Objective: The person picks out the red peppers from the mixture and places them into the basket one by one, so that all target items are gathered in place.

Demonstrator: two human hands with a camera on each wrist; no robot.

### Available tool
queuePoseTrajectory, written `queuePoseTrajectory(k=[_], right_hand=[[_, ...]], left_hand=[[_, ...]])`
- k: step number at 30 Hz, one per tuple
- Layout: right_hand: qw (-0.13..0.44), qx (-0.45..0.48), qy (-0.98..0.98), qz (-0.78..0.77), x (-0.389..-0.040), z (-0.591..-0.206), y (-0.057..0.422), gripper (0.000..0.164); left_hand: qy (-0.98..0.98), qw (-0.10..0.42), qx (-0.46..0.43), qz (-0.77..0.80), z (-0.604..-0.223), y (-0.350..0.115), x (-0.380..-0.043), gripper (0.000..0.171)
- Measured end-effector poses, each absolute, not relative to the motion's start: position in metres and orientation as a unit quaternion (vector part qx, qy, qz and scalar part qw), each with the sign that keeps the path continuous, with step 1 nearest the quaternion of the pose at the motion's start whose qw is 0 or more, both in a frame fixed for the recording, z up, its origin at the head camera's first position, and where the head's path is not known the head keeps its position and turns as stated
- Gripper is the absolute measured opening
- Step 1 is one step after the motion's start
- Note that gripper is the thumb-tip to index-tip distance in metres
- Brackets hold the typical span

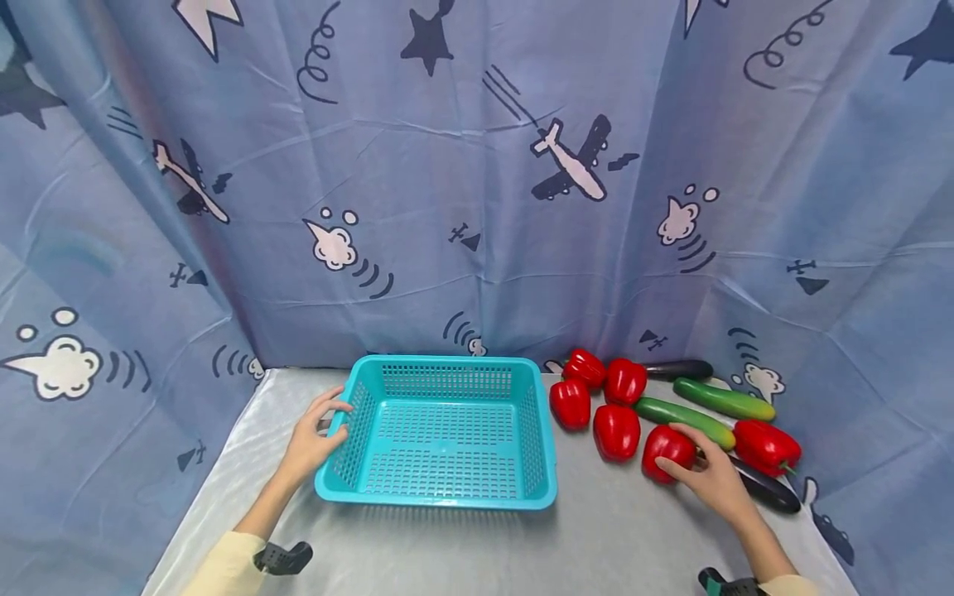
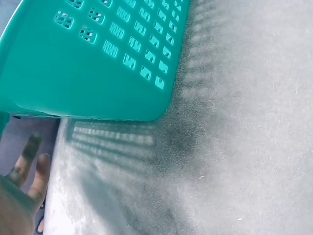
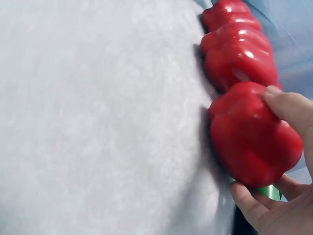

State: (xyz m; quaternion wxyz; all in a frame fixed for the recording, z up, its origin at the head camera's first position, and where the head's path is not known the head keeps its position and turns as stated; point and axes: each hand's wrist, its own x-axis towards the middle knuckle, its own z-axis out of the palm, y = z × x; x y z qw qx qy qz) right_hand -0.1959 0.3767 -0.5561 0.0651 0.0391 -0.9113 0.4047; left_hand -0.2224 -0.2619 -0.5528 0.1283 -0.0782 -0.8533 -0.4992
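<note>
My right hand (image 1: 715, 484) grips a red bell pepper (image 1: 667, 454), thumb on one side and fingers on the other. In the right wrist view this bell pepper (image 3: 254, 137) is close up, with the fingertips (image 3: 240, 190) under its lower side. My left hand (image 1: 313, 439) is at the left rim of a turquoise plastic basket (image 1: 436, 501), fingers spread and tips overlapping the rim. The left wrist view shows the basket's outer wall (image 2: 73, 78) and the left hand (image 2: 22, 196) with loosely extended fingers beside it. No produce lies inside the basket.
Right of the basket lie several more red bell peppers (image 1: 617, 432), two cucumbers (image 1: 723, 400), a dark eggplant (image 1: 678, 370) at the back and another eggplant (image 1: 768, 488) near the right hand. A larger red pepper (image 1: 766, 447) is at the right edge. Blue curtains (image 1: 447, 273) enclose the white table (image 1: 596, 538).
</note>
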Motion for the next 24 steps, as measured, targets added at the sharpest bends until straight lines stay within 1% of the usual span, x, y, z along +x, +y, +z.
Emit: queuePoseTrajectory(k=[2, 9, 13, 20, 24], right_hand=[[0.07, 0.036, -0.912, 0.403, -0.197, -0.554, 0.377, 0.071], [0.058, 0.017, -0.906, 0.419, -0.194, -0.533, 0.38, 0.073], [0.066, 0.022, -0.899, 0.433, -0.194, -0.522, 0.378, 0.073], [0.067, 0.022, -0.887, 0.456, -0.197, -0.508, 0.373, 0.078], [0.062, 0.036, -0.872, 0.484, -0.199, -0.499, 0.364, 0.077]], left_hand=[[-0.852, 0.128, -0.077, -0.501, -0.553, -0.262, -0.222, 0.032], [-0.851, 0.132, -0.08, -0.502, -0.554, -0.261, -0.221, 0.032], [-0.851, 0.135, -0.083, -0.501, -0.554, -0.262, -0.221, 0.031], [-0.855, 0.123, -0.075, -0.499, -0.551, -0.262, -0.221, 0.031], [-0.85, 0.126, -0.08, -0.506, -0.551, -0.262, -0.22, 0.031]])
